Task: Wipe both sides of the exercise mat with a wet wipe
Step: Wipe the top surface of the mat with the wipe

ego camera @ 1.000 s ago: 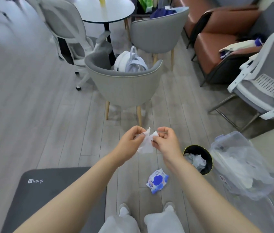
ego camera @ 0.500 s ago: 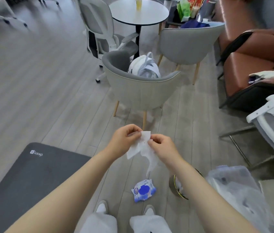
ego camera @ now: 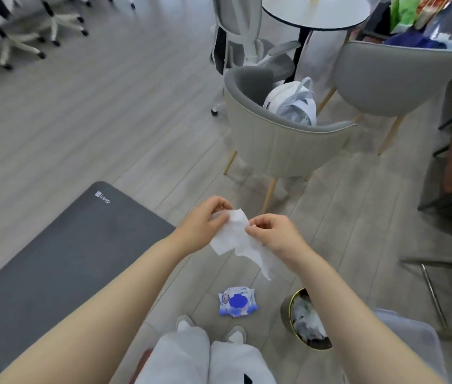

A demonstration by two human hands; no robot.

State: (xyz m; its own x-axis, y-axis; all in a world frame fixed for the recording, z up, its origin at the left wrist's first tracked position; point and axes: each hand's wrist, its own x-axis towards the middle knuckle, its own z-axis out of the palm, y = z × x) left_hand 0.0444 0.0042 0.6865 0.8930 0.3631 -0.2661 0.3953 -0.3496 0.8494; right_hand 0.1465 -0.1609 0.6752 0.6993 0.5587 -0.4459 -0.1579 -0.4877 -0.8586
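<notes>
Since the previous frame, more of the wet wipe (ego camera: 237, 239) hangs unfolded, its lower corner drooping. Left hand (ego camera: 205, 224) and right hand (ego camera: 273, 235) each pinch its upper edge with curled fingertips, above the floor. Dark exercise mat (ego camera: 61, 261) lies flat to the left; the wipe packet (ego camera: 237, 301) lies by the feet.

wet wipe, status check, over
Left hand and right hand both pinch the wet wipe, partly unfolded. Exercise mat flat on floor, not yet touched. Nothing in the way.

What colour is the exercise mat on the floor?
Dark grey, with a small white logo near its corner; the exercise mat shows in the head view.
</notes>
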